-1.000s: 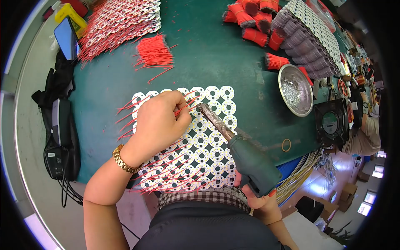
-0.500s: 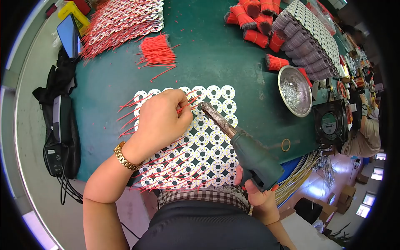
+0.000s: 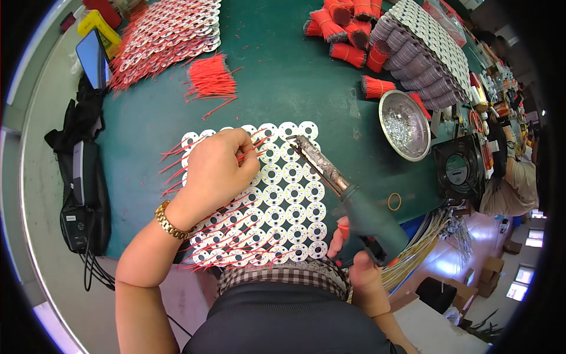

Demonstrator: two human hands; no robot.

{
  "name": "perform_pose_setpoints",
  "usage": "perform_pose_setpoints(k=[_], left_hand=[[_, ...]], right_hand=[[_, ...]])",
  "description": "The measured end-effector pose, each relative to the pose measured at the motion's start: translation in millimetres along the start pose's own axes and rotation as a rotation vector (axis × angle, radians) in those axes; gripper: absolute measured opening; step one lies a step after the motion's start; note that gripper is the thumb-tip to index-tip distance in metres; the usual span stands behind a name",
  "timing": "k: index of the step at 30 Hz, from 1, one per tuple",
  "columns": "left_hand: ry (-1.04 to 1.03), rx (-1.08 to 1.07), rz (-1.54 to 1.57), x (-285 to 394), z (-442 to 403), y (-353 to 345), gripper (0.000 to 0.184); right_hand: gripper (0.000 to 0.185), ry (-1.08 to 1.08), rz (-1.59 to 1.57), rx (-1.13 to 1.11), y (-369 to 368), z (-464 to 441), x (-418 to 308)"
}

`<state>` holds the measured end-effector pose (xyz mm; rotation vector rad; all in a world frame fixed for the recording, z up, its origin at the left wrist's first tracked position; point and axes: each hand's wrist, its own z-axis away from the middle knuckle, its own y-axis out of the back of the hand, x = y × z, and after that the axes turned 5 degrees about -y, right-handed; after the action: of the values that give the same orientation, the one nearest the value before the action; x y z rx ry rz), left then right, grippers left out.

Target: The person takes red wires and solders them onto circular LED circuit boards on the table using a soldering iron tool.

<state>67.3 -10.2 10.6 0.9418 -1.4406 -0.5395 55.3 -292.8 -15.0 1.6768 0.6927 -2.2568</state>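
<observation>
The person's left grip (image 3: pixel 219 168) is pinched, thumb against finger, on thin red wires (image 3: pixel 242 157), directly above a flat sheet of round discs (image 3: pixel 316 204) on the worktop (image 3: pixel 348 118). The right grip (image 3: pixel 364 278) is wrapped around the handle of a soldering gun (image 3: pixel 375 221), whose long metal tip reaches across toward the left grip and ends just to its right, over the upper discs; whether it touches them cannot be told.

The wires look very light and springy, quick to bend or splay, so a pinch of the fingertips close to the working end should suit them best. More lie in a loose pile (image 3: pixel 211 76) beyond the left grip. The sheet looks thin and stiff, perhaps weak where neighbouring discs join; it would be safest lifted by its outer edges, clear of the wires trailing below the left grip. The gun is probably the heaviest of these and weighted toward the handle, so it calls for a full-palm hold there, well back from the metal tip, which may be hot.
</observation>
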Motion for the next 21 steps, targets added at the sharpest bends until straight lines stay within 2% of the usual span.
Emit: perform_pose_setpoints(k=[1,2,4,7,9,10,11,13,14,17,20,21], left_hand=[[-0.001,-0.001,-0.003,-1,0,0,0.009],[-0.031,-0.007,-0.009,-2,0,0,0.009],[-0.064,-0.014,-0.017,-4,0,4,0.009],[-0.126,-0.121,0.001,-8,2,24,0.009],[-0.013,-0.057,-0.045,-7,1,42,0.007],[0.037,0.048,0.024,-4,-1,45,0.006],[0.032,0.041,0.024,-2,-2,43,0.006],[0.094,0.136,0.278,4,-2,34,0.010],[0.101,0.078,0.305,8,0,26,0.011],[0.004,-0.055,0.200,12,5,4,0.010],[-0.007,-0.030,0.099,12,6,-7,0.011],[-0.006,-0.034,0.099,11,6,-8,0.011]], right_hand=[[0.056,0.041,-0.066,-0.022,1,0,0],[0.056,0.042,-0.069,-0.021,3,0,1],[0.068,0.001,-0.078,-0.075,8,0,3],[0.068,-0.014,-0.079,-0.097,12,3,6],[0.068,-0.015,-0.080,-0.094,14,4,7],[0.068,-0.018,-0.078,-0.095,14,5,8],[0.068,-0.017,-0.082,-0.088,13,5,6],[0.089,-0.113,-0.028,-0.054,9,3,0],[0.089,-0.113,-0.028,-0.055,12,4,5],[0.084,0.019,0.093,-0.127,24,6,21],[0.075,0.093,0.235,-0.183,27,5,22],[0.059,0.169,0.320,-0.178,27,2,20]])
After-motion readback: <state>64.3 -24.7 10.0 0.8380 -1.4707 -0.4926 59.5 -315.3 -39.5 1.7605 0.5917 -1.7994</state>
